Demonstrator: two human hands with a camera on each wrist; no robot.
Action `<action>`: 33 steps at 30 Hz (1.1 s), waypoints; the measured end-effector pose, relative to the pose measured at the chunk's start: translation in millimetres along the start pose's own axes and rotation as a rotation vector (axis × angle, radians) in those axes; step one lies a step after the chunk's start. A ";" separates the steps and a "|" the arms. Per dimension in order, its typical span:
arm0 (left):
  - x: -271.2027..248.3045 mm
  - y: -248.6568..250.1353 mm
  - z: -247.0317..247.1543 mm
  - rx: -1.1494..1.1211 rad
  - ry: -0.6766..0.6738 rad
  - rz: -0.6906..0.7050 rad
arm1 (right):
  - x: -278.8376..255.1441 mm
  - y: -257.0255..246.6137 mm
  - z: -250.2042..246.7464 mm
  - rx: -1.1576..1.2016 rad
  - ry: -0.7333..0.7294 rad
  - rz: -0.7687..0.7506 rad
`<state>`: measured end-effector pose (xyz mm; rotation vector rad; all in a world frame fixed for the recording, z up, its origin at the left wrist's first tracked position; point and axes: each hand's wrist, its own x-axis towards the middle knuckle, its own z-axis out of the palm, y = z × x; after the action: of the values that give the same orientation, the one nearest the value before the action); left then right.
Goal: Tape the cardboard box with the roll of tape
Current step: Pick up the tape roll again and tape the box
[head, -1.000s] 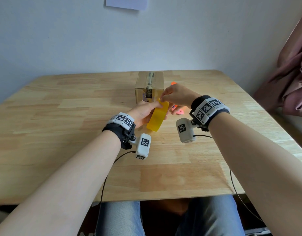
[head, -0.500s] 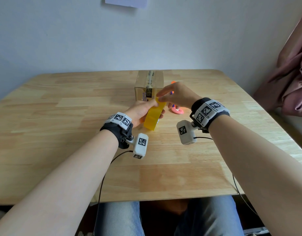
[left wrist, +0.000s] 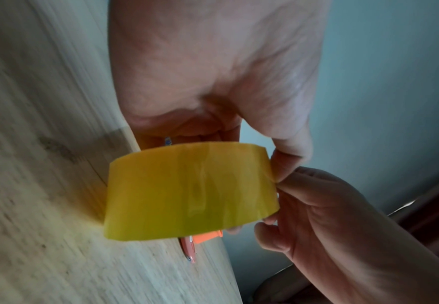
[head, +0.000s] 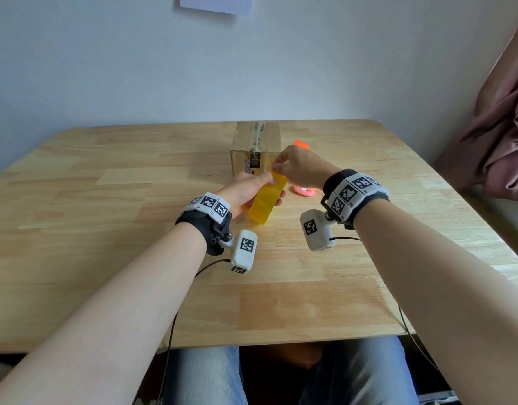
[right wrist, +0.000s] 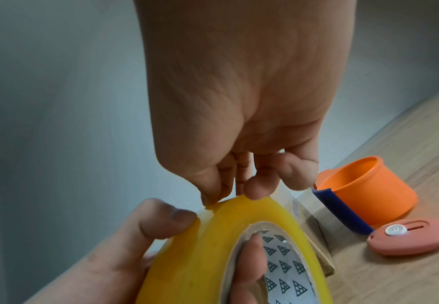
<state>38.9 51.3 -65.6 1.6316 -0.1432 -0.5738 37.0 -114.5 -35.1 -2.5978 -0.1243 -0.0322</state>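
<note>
Above the middle of the desk (head: 135, 258), the left hand (head: 243, 194) grips the roll of tape (head: 266, 200), a finger through its core, while the right hand (head: 301, 168) pinches at its free end. Light, stiff, probably slick; the cardboard box (head: 256, 147) sits behind, toward the far edge.
</note>
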 end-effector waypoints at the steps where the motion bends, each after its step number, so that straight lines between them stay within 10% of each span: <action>1: 0.1 0.3 -0.1 0.006 0.002 -0.001 | 0.0 0.0 0.2 -0.012 -0.014 -0.015; 33: 9.7 -7.4 -6.5 0.079 0.166 0.062 | -7.3 5.5 0.8 0.005 0.090 -0.013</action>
<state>48.4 54.2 -75.1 1.7374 -0.0942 -0.3883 30.2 -119.4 -39.0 -2.5855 -0.1087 -0.1534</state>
